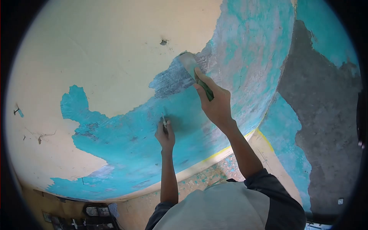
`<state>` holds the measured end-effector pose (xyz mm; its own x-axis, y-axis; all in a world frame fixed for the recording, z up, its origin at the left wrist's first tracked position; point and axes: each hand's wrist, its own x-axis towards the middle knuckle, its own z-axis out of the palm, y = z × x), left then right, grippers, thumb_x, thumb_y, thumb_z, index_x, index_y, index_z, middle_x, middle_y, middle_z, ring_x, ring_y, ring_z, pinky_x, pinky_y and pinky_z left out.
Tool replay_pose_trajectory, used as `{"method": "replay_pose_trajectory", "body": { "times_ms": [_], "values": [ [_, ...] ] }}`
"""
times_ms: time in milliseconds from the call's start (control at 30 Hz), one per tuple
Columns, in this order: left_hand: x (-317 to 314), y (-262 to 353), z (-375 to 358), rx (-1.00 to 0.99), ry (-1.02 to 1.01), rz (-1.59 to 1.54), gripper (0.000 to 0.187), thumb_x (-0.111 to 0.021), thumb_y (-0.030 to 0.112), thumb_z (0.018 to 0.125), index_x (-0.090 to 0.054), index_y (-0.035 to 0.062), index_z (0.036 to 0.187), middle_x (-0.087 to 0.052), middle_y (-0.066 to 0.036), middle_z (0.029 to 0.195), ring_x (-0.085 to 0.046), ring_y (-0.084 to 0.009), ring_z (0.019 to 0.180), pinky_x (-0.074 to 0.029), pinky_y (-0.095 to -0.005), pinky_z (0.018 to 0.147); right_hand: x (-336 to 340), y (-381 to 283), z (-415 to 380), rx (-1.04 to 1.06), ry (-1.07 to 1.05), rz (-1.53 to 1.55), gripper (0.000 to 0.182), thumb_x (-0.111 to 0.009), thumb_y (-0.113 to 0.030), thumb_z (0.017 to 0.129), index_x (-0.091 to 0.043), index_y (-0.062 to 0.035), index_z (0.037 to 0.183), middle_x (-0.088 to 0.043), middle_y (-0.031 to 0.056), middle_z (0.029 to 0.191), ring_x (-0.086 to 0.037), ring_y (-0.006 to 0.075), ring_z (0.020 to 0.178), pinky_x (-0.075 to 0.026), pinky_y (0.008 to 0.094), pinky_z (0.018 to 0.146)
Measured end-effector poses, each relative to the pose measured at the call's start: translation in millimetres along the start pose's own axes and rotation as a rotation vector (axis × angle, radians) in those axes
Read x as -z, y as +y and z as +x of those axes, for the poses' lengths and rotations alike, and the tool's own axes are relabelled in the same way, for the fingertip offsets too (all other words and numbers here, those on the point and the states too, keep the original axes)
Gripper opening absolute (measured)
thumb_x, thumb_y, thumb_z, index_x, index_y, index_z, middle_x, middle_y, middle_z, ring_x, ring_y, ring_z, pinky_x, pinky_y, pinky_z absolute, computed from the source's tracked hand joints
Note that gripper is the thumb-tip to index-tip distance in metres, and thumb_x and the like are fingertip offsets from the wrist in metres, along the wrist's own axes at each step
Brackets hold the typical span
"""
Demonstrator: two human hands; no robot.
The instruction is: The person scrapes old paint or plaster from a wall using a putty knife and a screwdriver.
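Observation:
My right hand is closed around the dark green handle of a scraper. Its wide metal blade lies against the wall at the ragged edge of the cream paint, beside a rough grey-blue scraped patch. Lower and to the left, my left hand grips a slim tool with a thin metal tip. That tip points up at the turquoise wall surface; whether it touches cannot be told, and most of its handle is hidden by my fingers.
A hole marks the cream paint, and a hook-like fixture sticks out at far left. To the right, an adjoining wall shows a large dark grey patch. Paint flakes litter the floor. Dark items stand at lower left.

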<state>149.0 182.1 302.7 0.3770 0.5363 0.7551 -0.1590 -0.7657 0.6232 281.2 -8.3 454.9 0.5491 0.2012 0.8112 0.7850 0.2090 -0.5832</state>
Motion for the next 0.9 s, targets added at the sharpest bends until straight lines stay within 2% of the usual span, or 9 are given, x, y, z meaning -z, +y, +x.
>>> {"method": "replay_pose_trajectory", "body": {
  "times_ms": [33, 100, 133, 200, 433, 500, 733, 867, 900],
  "values": [
    [-2, 1, -1, 0.011, -0.002, 0.003, 0.011, -0.063, 0.012, 0.103, -0.065, 0.0017, 0.100, -0.045, 0.000, 0.059, -0.037, -0.0062, 0.051, -0.029, -0.0254, 0.049, 2, 0, -2, -0.001, -0.003, -0.007, 0.044, -0.068, -0.003, 0.098, -0.062, -0.0066, 0.141, -0.075, 0.0153, 0.120, -0.074, 0.0205, 0.109, -0.058, 0.0301, 0.088],
    [-2, 4, -2, 0.018, -0.009, 0.016, 0.011, -0.064, 0.012, 0.103, -0.066, 0.0023, 0.097, -0.045, -0.001, 0.062, -0.037, -0.0070, 0.053, -0.028, -0.0264, 0.050, 3, -3, -10, -0.009, 0.000, -0.067, 0.040, -0.071, -0.009, 0.097, -0.065, -0.0070, 0.136, -0.076, 0.0167, 0.104, -0.077, 0.0277, 0.086, -0.059, 0.0335, 0.071],
    [-1, 5, -1, 0.017, -0.013, 0.018, 0.011, -0.064, 0.012, 0.103, -0.066, 0.0023, 0.097, -0.045, -0.001, 0.062, -0.037, -0.0070, 0.053, -0.028, -0.0264, 0.050, -1, 1, -13, -0.011, 0.004, -0.065, 0.040, -0.071, -0.009, 0.097, -0.065, -0.0070, 0.136, -0.076, 0.0167, 0.104, -0.077, 0.0277, 0.086, -0.059, 0.0335, 0.071],
    [-2, 8, -1, -0.060, 0.007, 0.049, 0.010, -0.064, 0.012, 0.103, -0.066, 0.0031, 0.099, -0.045, 0.000, 0.061, -0.037, -0.0079, 0.052, -0.028, -0.0274, 0.050, -11, 5, -17, 0.090, 0.083, -0.049, 0.040, -0.071, -0.008, 0.096, -0.065, -0.0065, 0.136, -0.076, 0.0167, 0.105, -0.077, 0.0288, 0.087, -0.058, 0.0331, 0.071],
    [-2, 11, -1, -0.024, -0.002, 0.095, 0.009, -0.066, 0.013, 0.102, -0.067, 0.0038, 0.103, -0.047, -0.001, 0.062, -0.040, -0.0093, 0.052, -0.031, -0.0278, 0.049, 0, 0, -4, 0.111, 0.050, -0.048, 0.041, -0.071, -0.007, 0.096, -0.064, -0.0062, 0.137, -0.076, 0.0172, 0.107, -0.077, 0.0282, 0.089, -0.059, 0.0319, 0.072],
    [-2, 16, -1, -0.032, 0.003, 0.091, 0.010, -0.064, 0.013, 0.103, -0.066, 0.0029, 0.100, -0.045, 0.000, 0.062, -0.037, -0.0084, 0.052, -0.028, -0.0281, 0.050, -2, -1, -19, -0.050, -0.008, -0.020, 0.042, -0.068, -0.003, 0.098, -0.063, -0.0050, 0.139, -0.074, 0.0164, 0.125, -0.071, 0.0156, 0.111, -0.057, 0.0297, 0.091],
    [-4, 25, 2, -0.026, -0.009, 0.106, 0.014, -0.063, 0.015, 0.104, -0.063, 0.0027, 0.097, -0.043, -0.001, 0.061, -0.035, -0.0080, 0.053, -0.026, -0.0291, 0.050, 4, -16, 3, -0.066, -0.008, 0.036, 0.043, -0.067, -0.003, 0.099, -0.062, -0.0057, 0.142, -0.073, 0.0168, 0.125, -0.072, 0.0173, 0.112, -0.056, 0.0288, 0.091],
    [-4, 22, -2, 0.014, -0.040, 0.094, 0.013, -0.063, 0.015, 0.105, -0.063, 0.0032, 0.098, -0.042, -0.001, 0.060, -0.034, -0.0078, 0.053, -0.026, -0.0287, 0.050, -1, -1, -31, -0.107, -0.010, -0.018, 0.043, -0.067, -0.003, 0.099, -0.061, -0.0057, 0.142, -0.074, 0.0165, 0.124, -0.072, 0.0174, 0.112, -0.056, 0.0282, 0.091],
    [-4, 21, -3, 0.025, -0.060, 0.099, 0.011, -0.064, 0.014, 0.104, -0.065, 0.0025, 0.104, -0.044, -0.002, 0.061, -0.038, -0.0100, 0.053, -0.030, -0.0286, 0.050, -2, -1, -36, -0.131, -0.020, -0.039, 0.043, -0.067, -0.004, 0.099, -0.062, -0.0055, 0.142, -0.074, 0.0162, 0.124, -0.072, 0.0170, 0.112, -0.056, 0.0279, 0.090]
  ]
}}
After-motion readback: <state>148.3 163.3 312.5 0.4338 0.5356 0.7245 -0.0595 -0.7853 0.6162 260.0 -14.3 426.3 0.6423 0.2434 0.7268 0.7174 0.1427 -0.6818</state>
